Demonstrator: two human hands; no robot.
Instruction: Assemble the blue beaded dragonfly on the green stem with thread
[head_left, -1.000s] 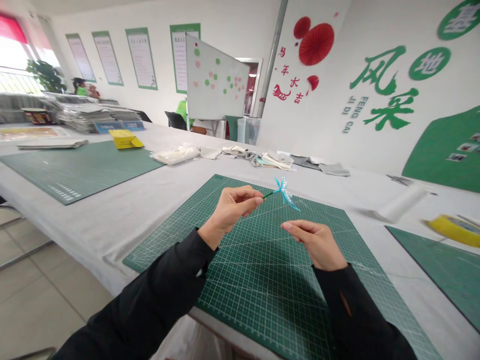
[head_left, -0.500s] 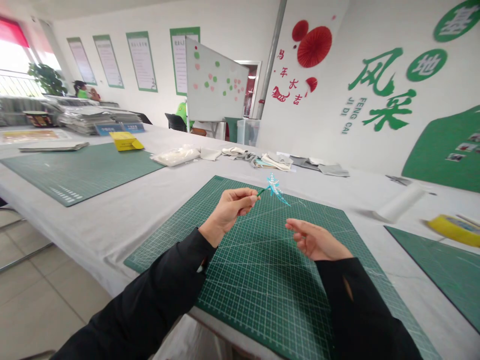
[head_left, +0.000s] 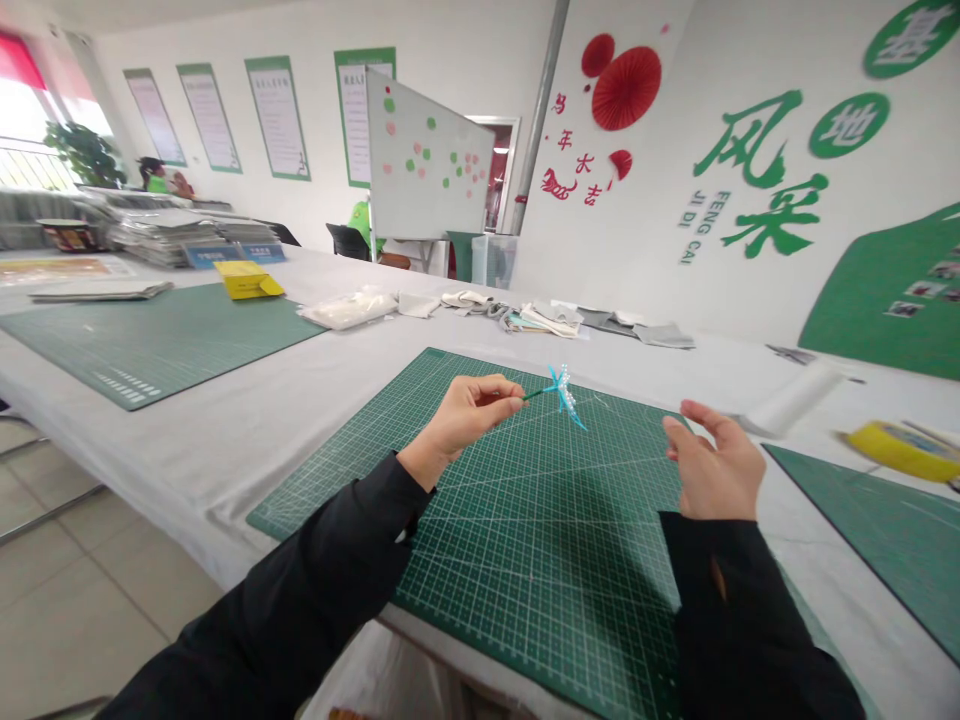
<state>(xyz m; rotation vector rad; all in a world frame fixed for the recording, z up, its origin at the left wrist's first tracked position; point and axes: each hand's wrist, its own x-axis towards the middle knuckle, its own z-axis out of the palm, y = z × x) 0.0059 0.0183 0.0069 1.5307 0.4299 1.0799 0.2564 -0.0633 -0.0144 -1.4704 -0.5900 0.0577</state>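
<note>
Between the thumb and fingers of my left hand (head_left: 480, 410), a thin green stem is pinched. It belongs to a small blue beaded flower (head_left: 562, 388) with pointed petals and rows of white beads. The flower points right, held above the green cutting mat (head_left: 525, 540). My right hand (head_left: 716, 460) is raised over the mat's right edge, apart from the flower. Its thumb and forefinger are separated, and I see nothing between them; the other fingers are curled and partly hidden.
White tape roll (head_left: 799, 400) and yellow tape (head_left: 904, 450) lie right, near another mat (head_left: 877, 540). Fabric pieces (head_left: 547, 318) and a plastic bag (head_left: 352, 308) lie behind. A yellow box (head_left: 247, 280) rests by the left mat (head_left: 150, 345). A person (head_left: 156, 176) is far back.
My right hand has moved right, away from the flower, and its thumb and forefinger have spread. The flower has tilted and shifted slightly right and down, still in my left hand.
</note>
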